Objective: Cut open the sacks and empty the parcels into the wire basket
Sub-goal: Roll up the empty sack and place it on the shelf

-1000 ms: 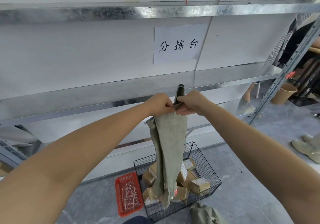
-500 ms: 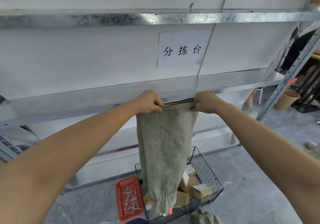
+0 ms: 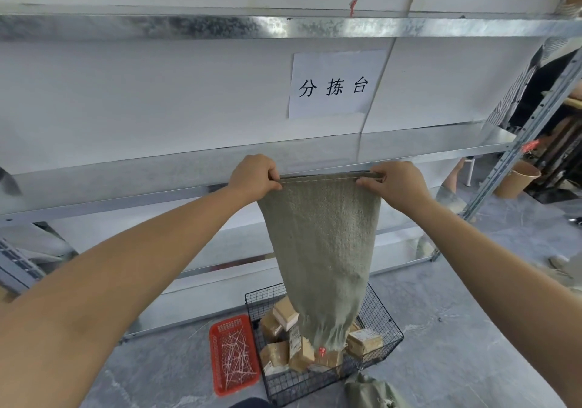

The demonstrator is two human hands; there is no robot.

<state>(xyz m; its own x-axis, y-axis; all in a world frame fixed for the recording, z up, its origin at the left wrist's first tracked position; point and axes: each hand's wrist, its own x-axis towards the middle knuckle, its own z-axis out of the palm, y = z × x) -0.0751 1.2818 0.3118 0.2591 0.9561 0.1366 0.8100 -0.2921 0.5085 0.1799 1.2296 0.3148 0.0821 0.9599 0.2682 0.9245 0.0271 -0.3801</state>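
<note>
Left grip (image 3: 255,174) and right grip (image 3: 397,184) curled round the top corners of the sack (image 3: 321,244), hem pulled taut between. Hanging flat before the metal shelf (image 3: 126,181), lower end over the parcels (image 3: 363,341) heaped in the wire basket (image 3: 385,318) on the floor (image 3: 456,329). Red tray (image 3: 233,354) just beside.

Sack (image 3: 321,250) hangs above basket (image 3: 387,322); tray (image 3: 217,360) lies left.

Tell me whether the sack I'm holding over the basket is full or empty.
Looks empty: the woven sack hangs flat and limp from the left hand and right hand, with parcels lying in the wire basket.
</note>
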